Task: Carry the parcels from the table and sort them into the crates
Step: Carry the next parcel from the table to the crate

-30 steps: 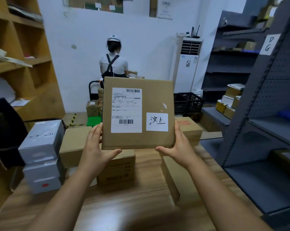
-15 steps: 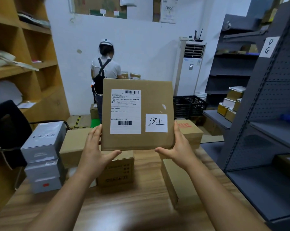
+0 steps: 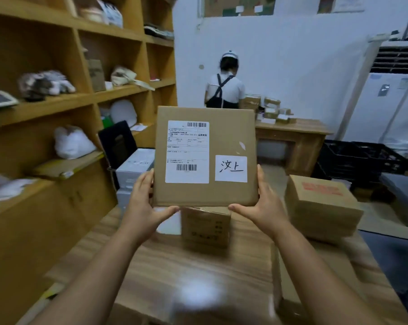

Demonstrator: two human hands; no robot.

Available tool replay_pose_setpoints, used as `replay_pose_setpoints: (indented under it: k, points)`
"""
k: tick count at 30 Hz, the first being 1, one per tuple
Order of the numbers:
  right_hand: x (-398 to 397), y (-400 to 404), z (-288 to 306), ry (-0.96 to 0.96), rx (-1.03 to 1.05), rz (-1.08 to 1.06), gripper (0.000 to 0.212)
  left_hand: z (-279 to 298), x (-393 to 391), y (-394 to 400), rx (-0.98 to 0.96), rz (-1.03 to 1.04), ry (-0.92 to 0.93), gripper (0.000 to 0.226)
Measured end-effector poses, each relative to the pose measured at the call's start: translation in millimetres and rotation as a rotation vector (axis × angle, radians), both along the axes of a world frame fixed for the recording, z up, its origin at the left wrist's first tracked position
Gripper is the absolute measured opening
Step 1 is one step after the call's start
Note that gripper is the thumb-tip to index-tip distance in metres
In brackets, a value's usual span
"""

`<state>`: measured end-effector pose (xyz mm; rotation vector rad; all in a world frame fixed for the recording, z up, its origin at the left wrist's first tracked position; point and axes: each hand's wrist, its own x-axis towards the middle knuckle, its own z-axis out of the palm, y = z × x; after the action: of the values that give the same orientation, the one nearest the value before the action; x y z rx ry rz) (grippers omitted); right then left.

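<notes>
Head view. Item: one flat square brown cardboard parcel (image 3: 224, 139), held upright above the wooden table (image 3: 198, 273), face toward the camera. Labels on it, two: one white printed shipping label (image 3: 187, 152) with two barcodes, small print too fine to read; one white square sticker (image 3: 231, 168) handwritten "汶上". Left hand (image 3: 144, 208) grips the parcel's lower left corner, fingers behind the edge, thumb curled beneath. Right hand (image 3: 264, 205) grips the lower right corner likewise, thumb under the bottom edge. On the table, two further cartons: one small brown cardboard box (image 3: 206, 227) with dark printed symbols, just below the held parcel; one larger brown cardboard box (image 3: 322, 207) with red print, blurred and unreadable, to the right. Two stacked pale grey boxes (image 3: 132, 167) at the left. Black plastic crates (image 3: 360, 160) sit on the floor far right. One person in a white cap (image 3: 224, 87) stands at a second wooden desk (image 3: 294, 134) bearing several small parcels.
</notes>
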<state>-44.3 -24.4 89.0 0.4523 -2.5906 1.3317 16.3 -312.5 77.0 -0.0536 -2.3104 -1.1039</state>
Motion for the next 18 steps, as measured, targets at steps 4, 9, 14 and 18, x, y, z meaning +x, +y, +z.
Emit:
replay_pose_setpoints:
  k: [4,9,14,18]
  points:
    - [-5,-92,-12,-0.031,-0.012,0.220,0.128,-7,61,-72,-0.013,0.247,-0.036,0.107]
    - [19,-243,-13,-0.033,0.005,0.547,0.125,-7,160,-166,0.058,0.552,-0.065,0.108]
    - [74,-404,-11,-0.033,0.026,0.832,0.128,-14,263,-265,0.085,0.849,-0.061,0.110]
    - [126,-511,-8,-0.035,0.009,1.013,0.125,-18,338,-329,0.112,1.038,-0.060,0.111]
